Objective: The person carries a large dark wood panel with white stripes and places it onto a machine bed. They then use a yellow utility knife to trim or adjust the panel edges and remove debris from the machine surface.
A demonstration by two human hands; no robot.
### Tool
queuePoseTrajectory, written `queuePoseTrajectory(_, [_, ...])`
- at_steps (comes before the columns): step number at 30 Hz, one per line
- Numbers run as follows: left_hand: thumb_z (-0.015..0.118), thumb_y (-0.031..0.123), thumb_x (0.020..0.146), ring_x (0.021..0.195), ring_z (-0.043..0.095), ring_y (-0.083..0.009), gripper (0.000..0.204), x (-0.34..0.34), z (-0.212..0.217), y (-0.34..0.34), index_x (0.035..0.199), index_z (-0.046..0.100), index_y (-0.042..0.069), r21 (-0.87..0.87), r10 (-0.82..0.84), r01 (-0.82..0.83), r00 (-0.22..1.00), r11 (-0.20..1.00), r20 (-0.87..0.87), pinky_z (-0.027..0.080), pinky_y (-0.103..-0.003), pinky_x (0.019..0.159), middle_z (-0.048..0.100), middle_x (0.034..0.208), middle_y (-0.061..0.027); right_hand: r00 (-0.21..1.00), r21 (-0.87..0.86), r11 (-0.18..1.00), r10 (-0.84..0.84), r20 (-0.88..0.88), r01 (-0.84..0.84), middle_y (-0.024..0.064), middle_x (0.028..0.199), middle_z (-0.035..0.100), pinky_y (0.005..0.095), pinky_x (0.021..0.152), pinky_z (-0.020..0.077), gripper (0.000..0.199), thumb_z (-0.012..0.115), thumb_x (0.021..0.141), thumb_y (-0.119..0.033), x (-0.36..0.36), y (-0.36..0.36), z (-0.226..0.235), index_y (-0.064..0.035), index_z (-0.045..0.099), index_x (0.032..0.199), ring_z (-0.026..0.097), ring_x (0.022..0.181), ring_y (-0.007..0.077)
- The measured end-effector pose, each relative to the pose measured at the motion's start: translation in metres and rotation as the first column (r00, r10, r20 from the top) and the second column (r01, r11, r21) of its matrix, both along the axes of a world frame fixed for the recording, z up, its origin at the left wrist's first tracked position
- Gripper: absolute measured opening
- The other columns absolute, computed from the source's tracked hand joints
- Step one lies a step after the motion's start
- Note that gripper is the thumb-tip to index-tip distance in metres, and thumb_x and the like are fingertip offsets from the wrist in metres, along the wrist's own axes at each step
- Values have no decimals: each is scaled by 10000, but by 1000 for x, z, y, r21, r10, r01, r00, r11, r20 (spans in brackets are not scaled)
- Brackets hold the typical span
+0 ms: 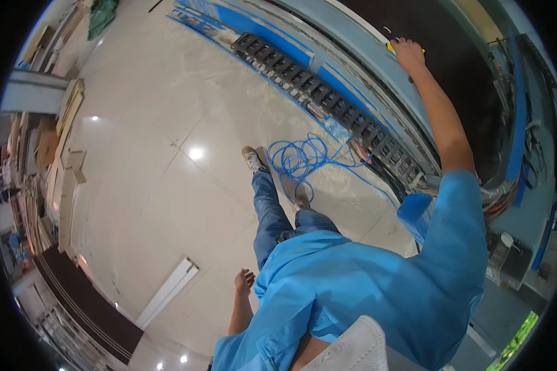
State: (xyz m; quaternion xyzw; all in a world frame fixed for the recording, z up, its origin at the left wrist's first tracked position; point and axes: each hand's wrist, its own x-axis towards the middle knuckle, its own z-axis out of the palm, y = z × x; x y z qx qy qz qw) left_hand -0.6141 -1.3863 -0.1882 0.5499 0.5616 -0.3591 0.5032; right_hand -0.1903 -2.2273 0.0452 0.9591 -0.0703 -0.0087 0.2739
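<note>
Right hand up and far forward at the machine's long pale-blue rail, fingers curled over a small yellow object pressed to the rail's top edge; only a yellow sliver showing past the knuckles, so kind of tool impossible to tell, and closure of the grip only partly visible. Judged light, rigid, easy to pinch between thumb and fingers, best taken across its short body; likely to slide on the smooth painted metal if let go. Right arm fully stretched, elbow nearly straight, blue short sleeve riding at the shoulder. Left hand low beside the hip, loosely open, fingers relaxed and spread, holding nothing, forearm hanging straight down. Below the rail, a black segmented cable chain running alongside it. On the glossy pale floor, a loose coil of blue cable just ahead of the feet, one shoe at its left edge. White flat strip lying on the floor near the left hand.
</note>
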Motion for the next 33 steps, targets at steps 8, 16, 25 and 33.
queuePoseTrajectory(8, [453,367,1002,833,623,-140,322,300,-36,8,1112,596,101,-155,-253,290,942,944,222,457,-268,727,658,942,-10,954,-132,989,-99,-283,64,106,1057,647,399,834,514,238,530,892,-137,120,-51,-6,-126,652,1096,639,1013,278])
queuePoseTrajectory(16, [480,425,1002,1068,615,-218,448,581,22,-37,1255,574,68,-19,-273,323,827,946,492,446,-377,966,653,1145,-101,907,-169,978,40,-419,-121,100,927,671,377,791,519,132,587,841,-136,169,-54,8,-91,698,897,670,888,263])
queuePoseTrajectory(25, [442,472,1001,1049,616,-249,526,628,-1,-83,1263,558,31,-150,-325,381,897,912,299,460,-372,920,635,1186,-152,899,-109,971,152,-410,-214,86,833,661,369,702,522,98,610,821,-147,255,-39,2,-87,687,836,676,798,239])
queuePoseTrajectory(33, [432,446,1014,1019,628,-241,505,676,18,-98,1259,558,23,-80,-207,232,950,970,235,486,-351,887,639,1175,-154,902,33,965,256,-348,-261,108,827,671,385,706,528,122,592,828,-136,390,-2,7,-73,693,803,677,786,262])
